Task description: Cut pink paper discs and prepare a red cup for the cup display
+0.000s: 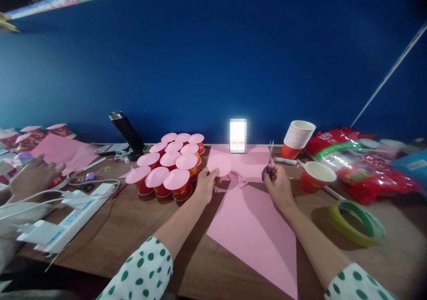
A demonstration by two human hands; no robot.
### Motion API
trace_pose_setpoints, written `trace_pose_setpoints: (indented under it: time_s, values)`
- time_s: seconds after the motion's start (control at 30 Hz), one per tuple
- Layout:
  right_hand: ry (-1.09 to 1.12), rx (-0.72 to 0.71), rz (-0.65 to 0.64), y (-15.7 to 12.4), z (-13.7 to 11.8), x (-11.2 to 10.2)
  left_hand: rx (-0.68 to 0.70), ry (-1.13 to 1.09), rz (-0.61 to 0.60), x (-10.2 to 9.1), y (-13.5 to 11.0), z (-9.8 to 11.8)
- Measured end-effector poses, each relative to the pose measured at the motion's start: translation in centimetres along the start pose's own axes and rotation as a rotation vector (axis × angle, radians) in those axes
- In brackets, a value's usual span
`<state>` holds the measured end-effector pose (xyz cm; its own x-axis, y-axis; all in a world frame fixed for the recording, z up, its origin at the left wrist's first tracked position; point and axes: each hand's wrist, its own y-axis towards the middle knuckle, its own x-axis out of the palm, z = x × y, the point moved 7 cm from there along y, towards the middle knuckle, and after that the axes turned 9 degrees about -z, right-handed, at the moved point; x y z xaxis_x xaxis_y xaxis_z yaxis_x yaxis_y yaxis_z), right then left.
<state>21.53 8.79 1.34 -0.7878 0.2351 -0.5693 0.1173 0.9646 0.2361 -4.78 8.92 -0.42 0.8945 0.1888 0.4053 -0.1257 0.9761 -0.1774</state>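
My left hand (pixel 206 183) pinches a round pink paper disc (pixel 219 164) and holds it up just above the table. My right hand (pixel 278 183) is closed on a pair of scissors (pixel 269 161) whose blades point up and away. Between and below my hands lies a large pink paper sheet (pixel 256 233) with a curled offcut near its top. To the left of my left hand stands a cluster of red paper cups (pixel 171 166), each capped with a pink disc.
A stack of red cups (pixel 298 137) and one single red cup (pixel 316 176) stand right of the scissors, beside red plastic bags (pixel 353 164). A green tape roll (pixel 356 222) lies at right. A white power strip (pixel 66 217), a black bottle (pixel 126 133) and another person's hand (pixel 33 175) are at left.
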Motion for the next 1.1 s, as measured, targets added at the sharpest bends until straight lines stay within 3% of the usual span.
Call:
trace_pose_setpoints:
  time_s: [0.13, 0.33, 0.63, 1.1]
  values:
    - [0.018, -0.014, -0.012, 0.0, 0.3, 0.5, 0.011, 0.016, 0.003, -0.3, -0.3, 0.1]
    - [-0.052, -0.102, -0.061, -0.3, 0.1, 1.3, 0.015, 0.002, 0.049, -0.3, 0.3, -1.5]
    - [-0.254, -0.165, -0.053, -0.7, -1.7, 0.5, 0.142, -0.047, 0.105, -1.0, 1.1, -2.4]
    - [-0.614, 0.004, -0.266, -0.7, -1.2, 0.9, 0.149, -0.013, 0.037, -1.6, 1.0, -1.7]
